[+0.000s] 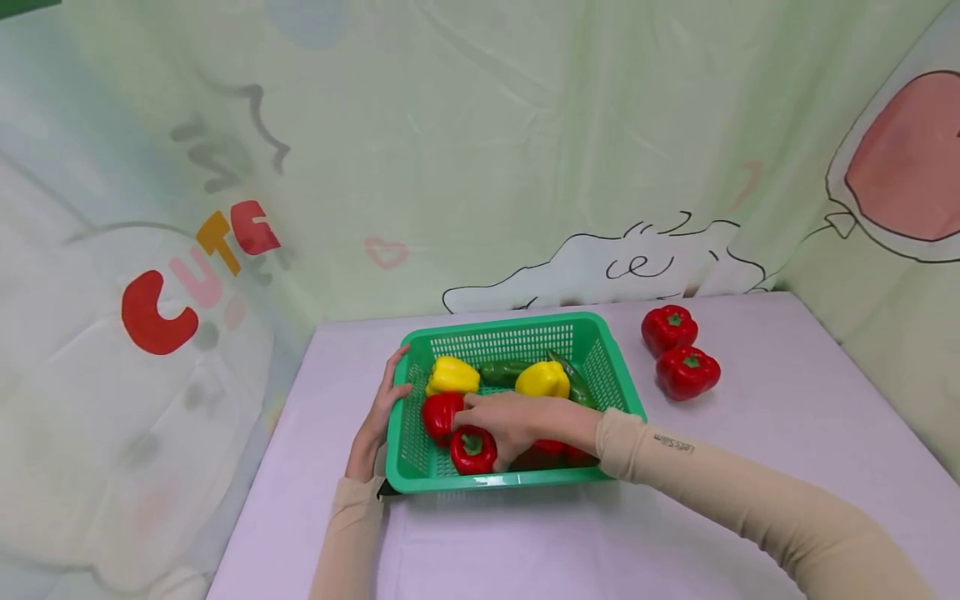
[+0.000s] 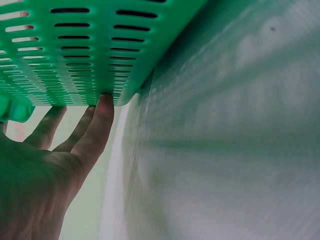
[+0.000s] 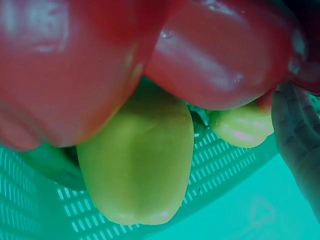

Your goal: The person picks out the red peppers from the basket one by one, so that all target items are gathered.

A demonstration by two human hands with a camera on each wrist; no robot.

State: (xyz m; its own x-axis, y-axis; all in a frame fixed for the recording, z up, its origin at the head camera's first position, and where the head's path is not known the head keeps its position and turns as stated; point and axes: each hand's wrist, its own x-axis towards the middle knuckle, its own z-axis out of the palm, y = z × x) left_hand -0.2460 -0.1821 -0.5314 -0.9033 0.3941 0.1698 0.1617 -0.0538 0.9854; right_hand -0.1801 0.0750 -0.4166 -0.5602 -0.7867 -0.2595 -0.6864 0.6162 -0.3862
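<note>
A green plastic basket [image 1: 517, 479] stands on the table. My left hand [image 1: 378, 412] holds its left rim, the thumb over the edge and the fingers along the slotted outer wall. My right hand [image 1: 504, 421] is inside the basket, its fingers and thumb about a red bell pepper [image 1: 474, 454] with a green stem. Another red bell pepper [image 1: 438, 417] lies against those fingers. Two yellow bell peppers, one at left [image 1: 453, 377] and one at right [image 1: 542, 379], sit farther back. More red peppers [image 1: 551, 448] are partly hidden under my right wrist.
Long green vegetables, one lying across the back [image 1: 501, 372] and one by the right wall [image 1: 579, 387], share the basket. Two red bell peppers, a rear one [image 1: 669, 329] and a nearer one [image 1: 687, 372], rest on the pale table [image 1: 765, 392]. A printed curtain [image 1: 480, 167] hangs behind.
</note>
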